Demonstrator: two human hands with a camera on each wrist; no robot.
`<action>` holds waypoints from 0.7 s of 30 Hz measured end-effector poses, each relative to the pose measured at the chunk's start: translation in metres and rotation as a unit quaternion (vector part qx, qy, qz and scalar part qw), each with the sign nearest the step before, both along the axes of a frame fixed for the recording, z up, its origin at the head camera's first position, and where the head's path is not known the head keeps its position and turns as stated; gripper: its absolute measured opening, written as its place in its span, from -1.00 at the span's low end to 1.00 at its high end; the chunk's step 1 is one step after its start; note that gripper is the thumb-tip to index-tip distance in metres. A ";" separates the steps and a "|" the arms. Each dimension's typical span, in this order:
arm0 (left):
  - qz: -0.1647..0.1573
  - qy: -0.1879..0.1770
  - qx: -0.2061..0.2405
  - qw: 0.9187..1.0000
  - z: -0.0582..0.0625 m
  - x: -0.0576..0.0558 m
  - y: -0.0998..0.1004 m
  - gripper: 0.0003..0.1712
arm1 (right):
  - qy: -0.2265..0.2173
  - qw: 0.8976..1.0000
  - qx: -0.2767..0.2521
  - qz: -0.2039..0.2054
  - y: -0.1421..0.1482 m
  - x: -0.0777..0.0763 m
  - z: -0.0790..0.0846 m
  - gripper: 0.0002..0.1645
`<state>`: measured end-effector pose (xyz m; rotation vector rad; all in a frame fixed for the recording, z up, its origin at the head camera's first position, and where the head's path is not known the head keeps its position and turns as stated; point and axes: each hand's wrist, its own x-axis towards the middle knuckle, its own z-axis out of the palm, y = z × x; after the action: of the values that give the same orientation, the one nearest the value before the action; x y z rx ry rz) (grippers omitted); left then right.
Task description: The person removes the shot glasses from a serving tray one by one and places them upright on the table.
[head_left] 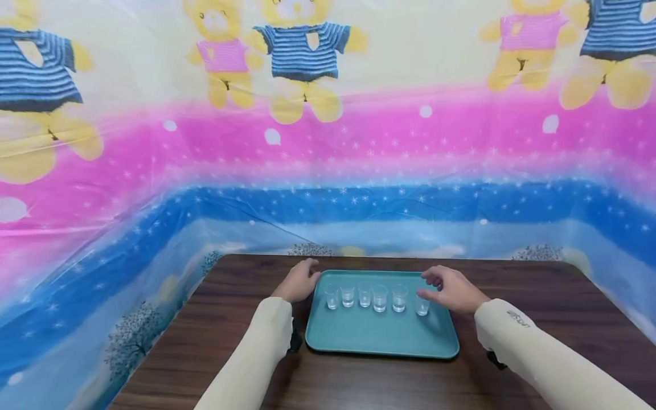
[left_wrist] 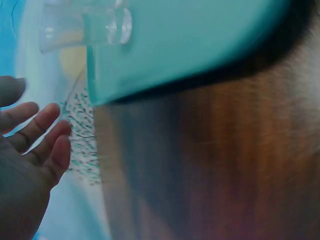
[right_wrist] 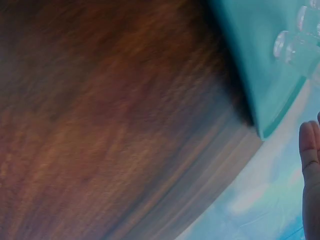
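Note:
A green tray (head_left: 379, 337) lies on the table, with several small clear glasses in a row across it. My left hand (head_left: 298, 280) hovers by the tray's far left corner, fingers loosely bent and holding nothing. In the left wrist view, those fingers (left_wrist: 44, 145) are spread apart, a gap away from the leftmost glass (left_wrist: 107, 25). My right hand (head_left: 453, 289) is over the tray's right edge, its thumb and fingers parted. It overlaps the rightmost glass (head_left: 422, 308) in the head view. From the right wrist, the hand (right_wrist: 312, 185) shows only partly, apart from the glasses.
The dark wooden table (head_left: 241, 319) extends around the tray on all sides. Behind it hangs a printed sheet (head_left: 379, 136) with bears and a pink and blue pattern. The rightmost glass stands slightly apart from another glass (head_left: 400, 299) in the row.

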<state>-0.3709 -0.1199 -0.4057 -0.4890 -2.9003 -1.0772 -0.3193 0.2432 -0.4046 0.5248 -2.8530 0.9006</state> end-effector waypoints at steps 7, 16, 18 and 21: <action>0.003 -0.058 -0.034 0.998 -0.024 0.001 -0.004 -0.58 | 0.014 1.000 0.009 0.019 0.007 0.000 -0.006 -0.55; -0.005 -0.050 -0.035 0.998 -0.028 0.003 -0.007 -0.59 | 0.024 1.000 0.003 0.013 0.004 -0.004 -0.006 -0.66; -0.006 -0.052 -0.036 0.998 -0.029 0.003 -0.008 -0.59 | 0.034 0.999 -0.001 0.010 0.007 -0.006 -0.006 -0.67; -0.004 -0.064 -0.040 0.997 -0.030 0.004 -0.009 -0.58 | 0.051 0.999 -0.006 -0.007 0.013 -0.011 -0.005 -0.68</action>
<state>-0.3671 -0.1286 -0.4361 -0.4506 -3.0650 -1.0345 -0.3308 0.2564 -0.4097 0.5322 -2.7550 0.8608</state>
